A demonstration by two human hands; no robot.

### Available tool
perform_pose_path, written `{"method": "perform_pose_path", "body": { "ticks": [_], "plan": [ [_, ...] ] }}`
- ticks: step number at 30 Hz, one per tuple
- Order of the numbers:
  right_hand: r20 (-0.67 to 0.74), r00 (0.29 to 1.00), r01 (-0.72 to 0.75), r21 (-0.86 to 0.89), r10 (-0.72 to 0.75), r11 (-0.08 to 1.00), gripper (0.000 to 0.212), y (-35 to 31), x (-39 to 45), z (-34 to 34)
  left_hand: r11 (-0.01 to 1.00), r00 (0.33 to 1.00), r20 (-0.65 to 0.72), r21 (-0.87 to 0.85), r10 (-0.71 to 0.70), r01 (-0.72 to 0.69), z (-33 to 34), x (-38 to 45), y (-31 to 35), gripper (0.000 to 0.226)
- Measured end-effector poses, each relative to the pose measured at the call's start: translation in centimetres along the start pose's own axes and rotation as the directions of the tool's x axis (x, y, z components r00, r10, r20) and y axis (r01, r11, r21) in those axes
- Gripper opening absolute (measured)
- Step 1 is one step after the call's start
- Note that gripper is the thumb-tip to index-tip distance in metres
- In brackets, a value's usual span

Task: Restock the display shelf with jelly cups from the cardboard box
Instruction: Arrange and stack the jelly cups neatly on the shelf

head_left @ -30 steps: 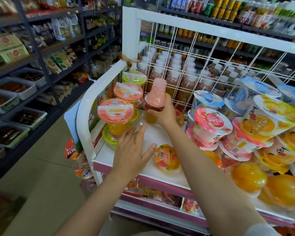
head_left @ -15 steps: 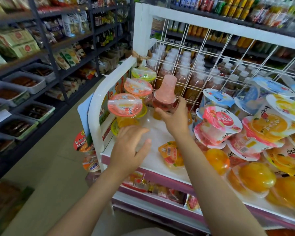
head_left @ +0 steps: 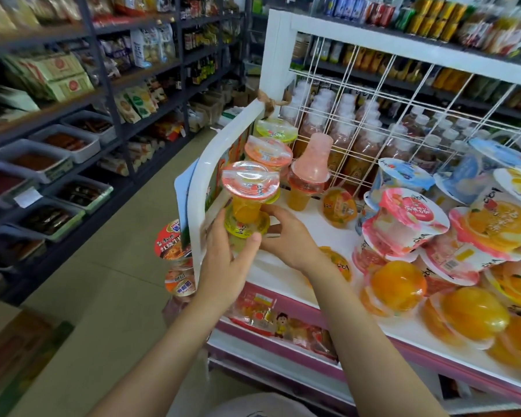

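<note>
Single head-worn wide-angle view, angled forward and down, close above display shelf [head_left: 298,245]

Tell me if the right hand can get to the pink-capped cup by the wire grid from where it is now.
Probably yes. The right hand sits just in front of the pink-capped cup, with bare white shelf between them; nothing stands in that path.

The lower jelly cup [head_left: 246,228] is partly covered by the left hand [head_left: 226,266] and the right hand [head_left: 286,239], so the grip on it cannot be judged. The heaped jelly cups [head_left: 494,296] are cut off by the right edge. The drink cans [head_left: 433,19] on the back shelf are blurred; their labels cannot be read.
</note>
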State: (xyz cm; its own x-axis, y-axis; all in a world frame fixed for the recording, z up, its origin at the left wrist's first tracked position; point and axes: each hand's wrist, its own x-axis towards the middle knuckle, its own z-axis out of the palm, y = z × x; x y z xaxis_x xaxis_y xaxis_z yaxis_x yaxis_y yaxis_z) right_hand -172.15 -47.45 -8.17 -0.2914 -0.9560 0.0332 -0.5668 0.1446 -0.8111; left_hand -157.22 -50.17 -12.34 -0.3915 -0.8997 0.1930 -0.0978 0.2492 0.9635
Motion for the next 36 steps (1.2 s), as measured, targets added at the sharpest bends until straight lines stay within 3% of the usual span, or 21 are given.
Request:
{"method": "perform_pose_path", "body": {
  "ticks": [5, 10, 13, 20, 26, 31, 36],
  "plan": [
    [-0.065, 0.998, -0.027, -0.071, 0.022, 0.997, 0.058, 0.4, -0.8, -0.8, 0.994, 0.995, 0.071, -0.092, 0.068, -0.061, -0.3, 0.4, -0.7, 0.074],
    [-0.141, 0.988, -0.08, -0.125, 0.062, 0.989, 0.054, 2.0, -2.1, -3.0, 0.993, 0.981, 0.188, -0.12, 0.039, -0.016, 2.2, 0.8, -0.3, 0.076],
    [-0.17, 0.982, -0.115, -0.176, 0.085, 0.978, 0.057, 2.9, -1.7, -4.3, 0.985, 0.973, 0.226, -0.173, 0.033, 0.006, 3.9, 1.5, 0.4, 0.062],
    [-0.251, 0.963, -0.153, -0.208, 0.098, 0.966, 0.056, 3.7, 0.2, -5.9, 0.987, 0.936, 0.349, -0.159, 0.053, 0.004, 6.2, 4.8, -0.2, 0.1],
    [-0.229, 0.966, -0.172, -0.215, 0.122, 0.961, 0.061, 4.1, 1.5, -6.6, 0.994, 0.933, 0.355, -0.111, 0.062, -0.023, 6.9, 5.0, -0.4, 0.098],
    [-0.218, 0.968, -0.18, -0.26, 0.124, 0.949, 0.058, 4.7, 2.1, -6.7, 0.992, 0.945, 0.309, -0.101, 0.104, -0.076, 7.0, 4.3, -1.1, 0.073],
    [-0.263, 0.957, -0.19, -0.248, 0.122, 0.95, 0.066, 5.0, 2.6, -6.2, 0.997, 0.933, 0.351, -0.024, 0.082, -0.079, 6.8, 5.2, -1.8, 0.092]
  ]
}}
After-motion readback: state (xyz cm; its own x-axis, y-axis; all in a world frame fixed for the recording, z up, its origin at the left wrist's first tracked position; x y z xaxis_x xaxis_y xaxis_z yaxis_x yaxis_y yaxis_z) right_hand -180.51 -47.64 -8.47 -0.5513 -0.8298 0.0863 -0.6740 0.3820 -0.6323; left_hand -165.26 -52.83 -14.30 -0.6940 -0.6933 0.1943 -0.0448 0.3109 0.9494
